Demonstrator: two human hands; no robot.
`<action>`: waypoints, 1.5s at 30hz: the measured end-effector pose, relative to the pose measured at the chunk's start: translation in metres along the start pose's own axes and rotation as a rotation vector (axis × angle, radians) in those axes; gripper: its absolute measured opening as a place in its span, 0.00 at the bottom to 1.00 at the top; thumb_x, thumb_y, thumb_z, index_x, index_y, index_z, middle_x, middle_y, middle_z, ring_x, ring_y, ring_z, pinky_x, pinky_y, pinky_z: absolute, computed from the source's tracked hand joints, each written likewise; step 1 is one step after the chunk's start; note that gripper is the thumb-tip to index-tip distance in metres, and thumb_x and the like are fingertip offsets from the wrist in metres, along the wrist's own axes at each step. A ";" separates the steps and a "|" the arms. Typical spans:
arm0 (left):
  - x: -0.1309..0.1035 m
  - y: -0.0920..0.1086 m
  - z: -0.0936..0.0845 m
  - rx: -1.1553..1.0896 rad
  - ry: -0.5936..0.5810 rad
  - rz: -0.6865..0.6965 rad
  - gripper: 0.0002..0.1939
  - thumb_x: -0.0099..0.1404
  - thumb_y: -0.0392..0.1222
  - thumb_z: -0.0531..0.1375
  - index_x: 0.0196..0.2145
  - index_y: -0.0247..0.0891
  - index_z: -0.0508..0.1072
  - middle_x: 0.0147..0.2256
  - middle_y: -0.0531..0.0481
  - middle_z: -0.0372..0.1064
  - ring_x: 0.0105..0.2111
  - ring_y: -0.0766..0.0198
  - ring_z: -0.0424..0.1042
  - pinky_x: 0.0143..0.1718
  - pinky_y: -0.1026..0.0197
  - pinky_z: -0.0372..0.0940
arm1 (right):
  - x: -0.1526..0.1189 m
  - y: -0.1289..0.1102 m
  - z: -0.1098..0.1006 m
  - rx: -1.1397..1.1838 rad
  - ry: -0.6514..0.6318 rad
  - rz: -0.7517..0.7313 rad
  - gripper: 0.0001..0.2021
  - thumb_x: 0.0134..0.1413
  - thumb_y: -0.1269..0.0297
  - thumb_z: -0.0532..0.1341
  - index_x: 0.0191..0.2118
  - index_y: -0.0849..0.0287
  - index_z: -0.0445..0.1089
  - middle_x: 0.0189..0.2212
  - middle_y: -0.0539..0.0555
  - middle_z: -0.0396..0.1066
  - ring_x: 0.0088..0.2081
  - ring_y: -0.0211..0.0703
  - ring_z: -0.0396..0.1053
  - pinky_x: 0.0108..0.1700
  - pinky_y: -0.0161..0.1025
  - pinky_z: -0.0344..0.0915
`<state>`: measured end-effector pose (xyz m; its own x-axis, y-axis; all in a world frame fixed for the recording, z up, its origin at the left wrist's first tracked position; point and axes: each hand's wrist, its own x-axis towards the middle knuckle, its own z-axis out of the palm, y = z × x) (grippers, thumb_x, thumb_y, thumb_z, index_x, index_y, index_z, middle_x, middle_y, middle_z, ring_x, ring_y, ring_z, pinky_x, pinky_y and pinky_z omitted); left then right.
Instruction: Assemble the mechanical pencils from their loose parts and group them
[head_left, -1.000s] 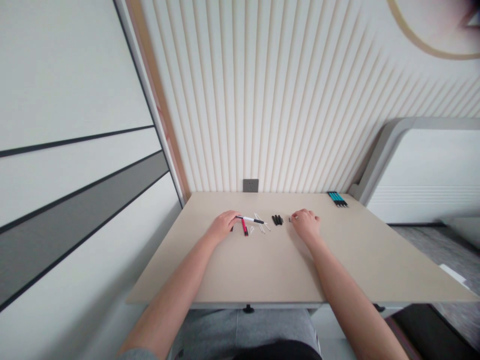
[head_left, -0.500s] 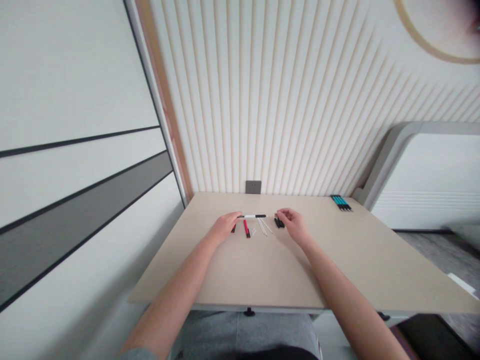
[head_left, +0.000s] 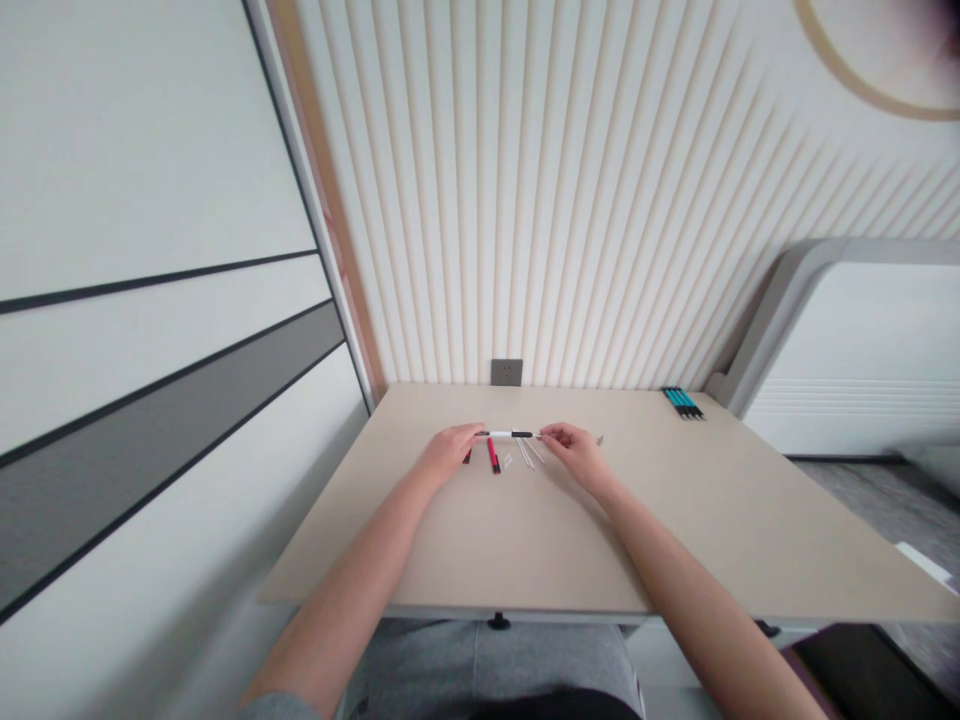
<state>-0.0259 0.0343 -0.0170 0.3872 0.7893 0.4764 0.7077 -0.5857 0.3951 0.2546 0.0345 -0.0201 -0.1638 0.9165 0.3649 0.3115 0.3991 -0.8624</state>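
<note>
Left hand [head_left: 450, 452] pinching the pen [head_left: 502, 434] near its white end; right hand [head_left: 579, 455], fingertips together, just moved to its tip; any small piece there hidden.

The desk [head_left: 525, 530] has a smooth, matt top, and the wall [head_left: 480, 200] behind it looks matt too, its surface ribbed. The pen [head_left: 508, 434] looks like smooth plastic, as does the socket [head_left: 506, 372]; the trousers [head_left: 442, 660] are soft-looking grey cloth.

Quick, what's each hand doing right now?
Left hand: closed on the white and black pen.
Right hand: fingers pinched at the pen's tip; grip cannot be told.
</note>
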 end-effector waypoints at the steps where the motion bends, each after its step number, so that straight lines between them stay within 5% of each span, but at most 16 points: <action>1: 0.000 0.001 -0.001 0.010 -0.006 0.004 0.15 0.71 0.45 0.51 0.49 0.41 0.72 0.48 0.48 0.74 0.48 0.59 0.73 0.52 0.55 0.66 | -0.001 -0.001 0.001 -0.011 -0.008 -0.005 0.19 0.52 0.49 0.61 0.38 0.61 0.75 0.29 0.54 0.74 0.26 0.39 0.64 0.29 0.37 0.60; 15: 0.000 0.004 -0.002 0.077 -0.024 0.138 0.13 0.72 0.46 0.52 0.43 0.40 0.73 0.38 0.48 0.75 0.38 0.61 0.73 0.44 0.59 0.65 | -0.004 -0.006 0.006 -0.102 -0.061 -0.021 0.15 0.54 0.53 0.59 0.36 0.59 0.76 0.26 0.51 0.72 0.26 0.38 0.62 0.30 0.35 0.58; 22: 0.001 0.005 -0.001 0.068 -0.038 0.167 0.12 0.71 0.46 0.52 0.44 0.41 0.73 0.39 0.48 0.75 0.39 0.61 0.72 0.44 0.58 0.65 | -0.004 -0.003 0.006 -0.220 -0.057 -0.005 0.26 0.62 0.48 0.49 0.21 0.58 0.70 0.17 0.50 0.66 0.21 0.37 0.60 0.27 0.34 0.55; 28: 0.001 0.005 -0.001 0.045 -0.012 0.106 0.12 0.71 0.46 0.52 0.44 0.42 0.73 0.39 0.48 0.74 0.39 0.61 0.72 0.44 0.58 0.65 | -0.004 -0.011 0.003 -0.176 -0.001 -0.137 0.18 0.57 0.51 0.57 0.46 0.57 0.72 0.33 0.55 0.73 0.32 0.42 0.67 0.35 0.38 0.63; 33: 0.001 0.006 -0.002 0.040 -0.005 0.096 0.13 0.71 0.47 0.51 0.44 0.41 0.73 0.38 0.48 0.75 0.39 0.61 0.73 0.44 0.58 0.66 | -0.004 -0.011 0.001 -0.217 -0.034 -0.163 0.15 0.59 0.52 0.56 0.36 0.57 0.73 0.33 0.55 0.74 0.33 0.43 0.68 0.37 0.38 0.62; 39: 0.001 0.008 -0.002 0.053 -0.006 0.131 0.13 0.72 0.46 0.51 0.44 0.41 0.73 0.39 0.49 0.75 0.40 0.61 0.73 0.45 0.58 0.65 | -0.006 -0.010 0.002 -0.285 -0.103 -0.121 0.24 0.64 0.49 0.47 0.25 0.57 0.70 0.23 0.55 0.70 0.27 0.41 0.66 0.32 0.37 0.59; 45: 0.001 0.008 -0.003 0.049 -0.007 0.120 0.12 0.71 0.46 0.52 0.44 0.41 0.73 0.38 0.49 0.75 0.38 0.61 0.73 0.44 0.59 0.66 | -0.006 -0.012 0.002 -0.219 -0.040 -0.198 0.16 0.60 0.52 0.55 0.41 0.57 0.73 0.32 0.55 0.73 0.33 0.42 0.68 0.37 0.38 0.62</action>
<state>-0.0212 0.0302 -0.0110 0.4749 0.7157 0.5121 0.6840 -0.6663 0.2969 0.2498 0.0246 -0.0130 -0.2774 0.8200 0.5006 0.4638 0.5706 -0.6777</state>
